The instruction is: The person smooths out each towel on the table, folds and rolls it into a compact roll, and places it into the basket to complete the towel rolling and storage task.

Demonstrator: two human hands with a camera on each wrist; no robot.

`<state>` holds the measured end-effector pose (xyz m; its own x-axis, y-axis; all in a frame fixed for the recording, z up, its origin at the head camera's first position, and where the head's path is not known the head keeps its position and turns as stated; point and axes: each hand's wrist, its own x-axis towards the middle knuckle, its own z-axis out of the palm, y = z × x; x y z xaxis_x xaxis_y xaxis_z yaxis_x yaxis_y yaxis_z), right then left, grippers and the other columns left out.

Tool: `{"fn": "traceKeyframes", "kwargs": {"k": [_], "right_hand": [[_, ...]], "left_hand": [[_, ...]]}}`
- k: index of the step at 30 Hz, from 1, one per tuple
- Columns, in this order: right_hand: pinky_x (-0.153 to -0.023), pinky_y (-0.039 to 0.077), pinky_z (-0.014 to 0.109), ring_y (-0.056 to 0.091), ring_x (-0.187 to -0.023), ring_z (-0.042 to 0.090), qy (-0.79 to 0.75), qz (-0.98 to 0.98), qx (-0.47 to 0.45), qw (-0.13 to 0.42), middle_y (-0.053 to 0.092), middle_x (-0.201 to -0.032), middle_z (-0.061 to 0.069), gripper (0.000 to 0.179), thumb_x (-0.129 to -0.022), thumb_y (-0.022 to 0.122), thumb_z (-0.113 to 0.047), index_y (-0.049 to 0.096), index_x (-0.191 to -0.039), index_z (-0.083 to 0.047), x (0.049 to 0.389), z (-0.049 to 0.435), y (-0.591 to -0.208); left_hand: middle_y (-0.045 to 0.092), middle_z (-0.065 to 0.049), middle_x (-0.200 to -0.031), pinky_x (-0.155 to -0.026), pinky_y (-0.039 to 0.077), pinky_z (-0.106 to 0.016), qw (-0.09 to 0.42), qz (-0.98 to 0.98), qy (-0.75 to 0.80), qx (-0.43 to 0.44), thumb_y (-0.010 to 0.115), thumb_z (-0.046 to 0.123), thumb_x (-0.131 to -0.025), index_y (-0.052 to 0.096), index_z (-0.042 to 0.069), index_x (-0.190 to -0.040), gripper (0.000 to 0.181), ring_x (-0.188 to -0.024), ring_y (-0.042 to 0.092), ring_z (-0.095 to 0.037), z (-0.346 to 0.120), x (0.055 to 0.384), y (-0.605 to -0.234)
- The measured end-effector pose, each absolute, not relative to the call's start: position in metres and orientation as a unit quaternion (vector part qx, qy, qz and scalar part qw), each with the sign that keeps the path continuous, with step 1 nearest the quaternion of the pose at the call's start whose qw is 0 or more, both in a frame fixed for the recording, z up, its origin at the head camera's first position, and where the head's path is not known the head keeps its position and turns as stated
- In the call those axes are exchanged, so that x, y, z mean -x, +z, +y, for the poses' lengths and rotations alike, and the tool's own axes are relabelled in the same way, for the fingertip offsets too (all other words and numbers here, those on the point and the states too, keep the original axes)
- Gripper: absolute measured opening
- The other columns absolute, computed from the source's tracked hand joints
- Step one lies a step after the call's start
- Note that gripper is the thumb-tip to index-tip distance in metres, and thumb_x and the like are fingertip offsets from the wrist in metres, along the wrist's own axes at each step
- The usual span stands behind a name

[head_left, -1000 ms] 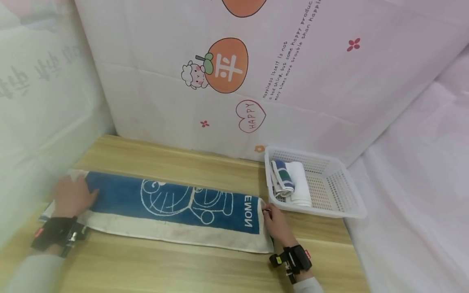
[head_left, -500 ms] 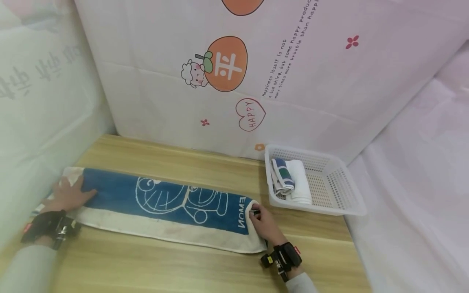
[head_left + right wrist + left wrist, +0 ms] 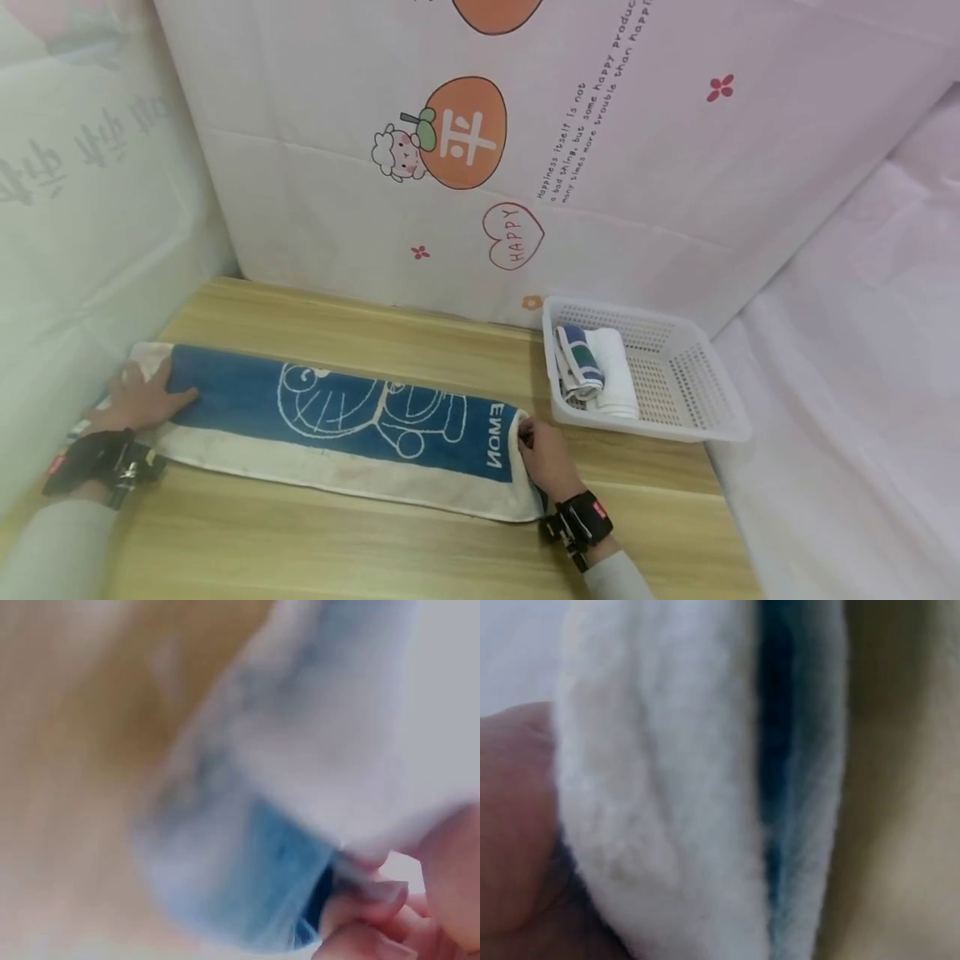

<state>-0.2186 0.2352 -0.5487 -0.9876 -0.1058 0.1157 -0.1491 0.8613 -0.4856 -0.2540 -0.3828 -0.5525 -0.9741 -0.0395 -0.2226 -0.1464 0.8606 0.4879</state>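
A long folded towel (image 3: 337,417), blue with a white cartoon outline and a cream border, lies across the table. My left hand (image 3: 142,400) rests with spread fingers on its left end. At the other end my right hand (image 3: 547,458) grips the edge, which curls up slightly under the fingers. Close up in the left wrist view, the towel's cream folded layers (image 3: 667,780) stand beside part of the hand (image 3: 514,825), with a blue layer between. In the blurred right wrist view, curled fingers (image 3: 367,915) hold the towel's layers (image 3: 255,870).
Right of the towel's far end stands a white perforated plastic basket (image 3: 723,417). Inside its left part lie a rolled striped cloth (image 3: 579,362) and a folded white towel (image 3: 615,375). Printed white sheets (image 3: 322,208) hang behind the wooden table (image 3: 337,546) and along both sides.
My right hand has shifted left with the towel's right end, and that edge now curls up a little. My left hand has slid slightly left; the basket has stayed put.
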Motion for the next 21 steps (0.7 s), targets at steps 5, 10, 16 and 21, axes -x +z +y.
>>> {"fn": "traceKeyframes", "kwargs": {"k": [5, 10, 16, 21], "right_hand": [[-0.061, 0.052, 0.035, 0.062, -0.07, 0.018, 0.194, -0.978, -0.064, 0.052, 0.069, -0.085, 0.008, 0.03, -0.089, 0.075, -0.005, 0.066, -0.117, 0.0, 0.222, 0.235, -0.543], [-0.068, 0.058, 0.04, 0.07, -0.079, 0.024, 0.14, -0.986, -0.079, 0.032, 0.073, -0.092, 0.011, 0.025, -0.088, 0.075, -0.005, 0.069, -0.112, -0.001, 0.229, 0.235, -0.545], [-0.058, 0.05, 0.03, 0.06, -0.065, 0.014, 0.155, -0.982, -0.105, 0.034, 0.068, -0.08, 0.005, 0.011, -0.091, 0.071, -0.005, 0.069, -0.102, -0.003, 0.23, 0.241, -0.539], [-0.054, 0.041, 0.024, 0.048, -0.06, 0.011, 0.246, -0.963, -0.102, 0.043, 0.056, -0.071, 0.0, 0.005, -0.093, 0.067, -0.003, 0.066, -0.098, -0.005, 0.223, 0.252, -0.523]], "left_hand": [[-0.02, -0.048, -0.149, -0.084, 0.002, -0.097, 0.101, 0.959, 0.259, 0.058, 0.043, 0.066, -0.098, -0.007, 0.002, -0.157, 0.1, -0.133, -0.013, -0.076, -0.381, 0.252, -0.55], [-0.02, -0.048, -0.149, -0.083, 0.003, -0.098, 0.105, 0.959, 0.256, 0.054, 0.042, 0.067, -0.098, -0.007, 0.003, -0.157, 0.1, -0.132, -0.014, -0.076, -0.38, 0.251, -0.55], [-0.019, -0.048, -0.149, -0.083, 0.004, -0.098, 0.103, 0.96, 0.254, 0.058, 0.042, 0.066, -0.098, -0.007, 0.003, -0.158, 0.1, -0.133, -0.012, -0.075, -0.38, 0.252, -0.553], [-0.018, -0.049, -0.149, -0.082, 0.005, -0.098, 0.102, 0.961, 0.252, 0.055, 0.042, 0.068, -0.098, -0.008, 0.003, -0.158, 0.101, -0.132, -0.012, -0.076, -0.383, 0.254, -0.557]]}}
